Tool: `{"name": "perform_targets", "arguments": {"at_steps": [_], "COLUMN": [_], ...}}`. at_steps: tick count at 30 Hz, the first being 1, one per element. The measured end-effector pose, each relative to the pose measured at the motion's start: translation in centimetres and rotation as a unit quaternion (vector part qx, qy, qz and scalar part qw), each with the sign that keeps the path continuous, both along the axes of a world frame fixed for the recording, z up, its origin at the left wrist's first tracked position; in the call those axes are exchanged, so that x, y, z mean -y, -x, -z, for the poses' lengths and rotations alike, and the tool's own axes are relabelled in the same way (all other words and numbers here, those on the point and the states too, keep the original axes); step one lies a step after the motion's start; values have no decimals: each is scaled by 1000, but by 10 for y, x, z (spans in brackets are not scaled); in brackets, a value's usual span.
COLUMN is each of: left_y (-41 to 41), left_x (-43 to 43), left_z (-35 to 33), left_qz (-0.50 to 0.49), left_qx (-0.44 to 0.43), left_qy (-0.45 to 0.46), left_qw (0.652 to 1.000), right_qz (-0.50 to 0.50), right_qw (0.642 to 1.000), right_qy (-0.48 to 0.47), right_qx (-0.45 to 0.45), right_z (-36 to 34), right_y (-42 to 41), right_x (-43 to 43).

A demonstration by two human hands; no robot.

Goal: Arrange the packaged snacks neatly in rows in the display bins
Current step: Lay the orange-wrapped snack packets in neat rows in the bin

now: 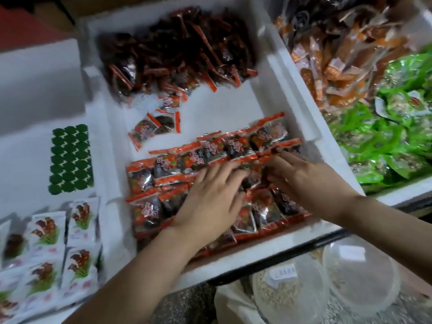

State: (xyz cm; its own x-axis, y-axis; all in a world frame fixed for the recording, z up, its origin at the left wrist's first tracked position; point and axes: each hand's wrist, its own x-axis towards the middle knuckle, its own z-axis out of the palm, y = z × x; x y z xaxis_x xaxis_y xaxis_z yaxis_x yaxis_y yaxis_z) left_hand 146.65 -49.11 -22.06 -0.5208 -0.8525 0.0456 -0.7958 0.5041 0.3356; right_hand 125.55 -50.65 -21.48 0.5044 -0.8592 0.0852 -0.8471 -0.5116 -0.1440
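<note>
A white foam bin (278, 94) holds red-edged snack packets with dark contents. Rows of these packets (163, 167) lie flat across its near half. A loose heap of the same packets (173, 50) fills the far end, and two stray packets (154, 127) lie between. My left hand (210, 197) rests palm down on the middle rows, fingers spread. My right hand (301, 178) lies beside it, fingertips pressing a packet (254, 176) between the two hands. Whether either hand grips a packet is hidden by the fingers.
White packets with a red-and-green picture (46, 249) fill the bin at left, next to a green patterned block (70, 157). Orange packets (339, 61) and green packets (397, 141) fill bins at right. Clear lidded tubs of grain (304, 286) stand below the bin's front edge.
</note>
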Motion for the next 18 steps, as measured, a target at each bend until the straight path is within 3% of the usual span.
{"name": "perform_targets", "arguments": {"at_steps": [3, 9, 14, 18], "left_y": [-34, -91, -111, -111], "left_x": [31, 100, 139, 156], "left_z": [-7, 2, 20, 27], "left_qz": [-91, -259, -317, -335], "left_qx": [-12, -12, 26, 52], "left_qy": [24, -56, -93, -126], "left_qw": [996, 964, 943, 932], "right_qz": [-10, 7, -10, -27], "right_qw": [999, 988, 986, 989], "right_qy": [-17, -84, -107, -128], "right_qx": [49, 131, 130, 74], "right_z": [-1, 17, 30, 41], "right_y": [-38, -119, -167, -178], "right_x": [40, 119, 160, 175]}}
